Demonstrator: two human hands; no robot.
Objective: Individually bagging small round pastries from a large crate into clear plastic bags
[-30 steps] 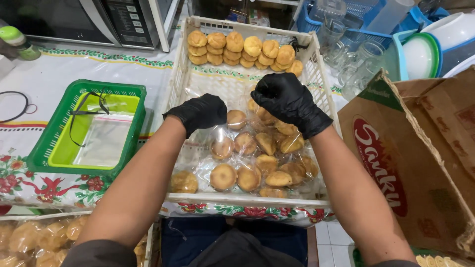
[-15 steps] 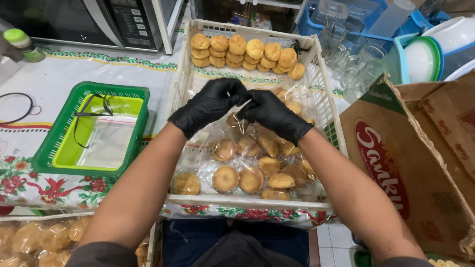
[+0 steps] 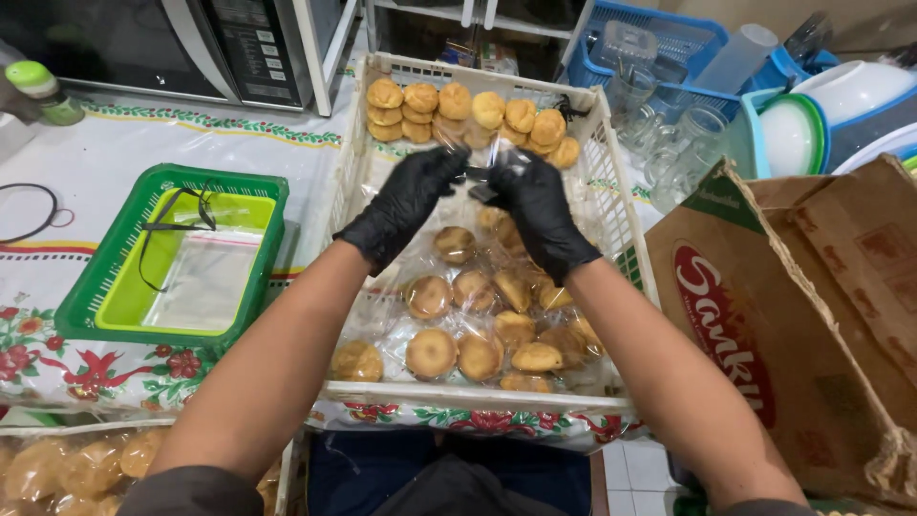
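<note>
We are now raising both gloved hands, left hand [image 3: 406,205] and right hand [image 3: 537,210], pinched together on a clear plastic bag [image 3: 478,158] above the white crate [image 3: 611,172], off the wrapped pastries [image 3: 478,325].

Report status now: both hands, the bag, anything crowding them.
Left hand and right hand pinch a clear bag. Held above white crate. Wrapped pastries crowd beneath.

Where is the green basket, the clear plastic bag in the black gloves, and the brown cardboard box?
Green plastic basket [image 3: 95,296]: head view, left rim.
Clear plastic bag [image 3: 482,158]: head view, top edge between both gloved hands.
Brown cardboard box [image 3: 755,315]: head view, front wall.
</note>
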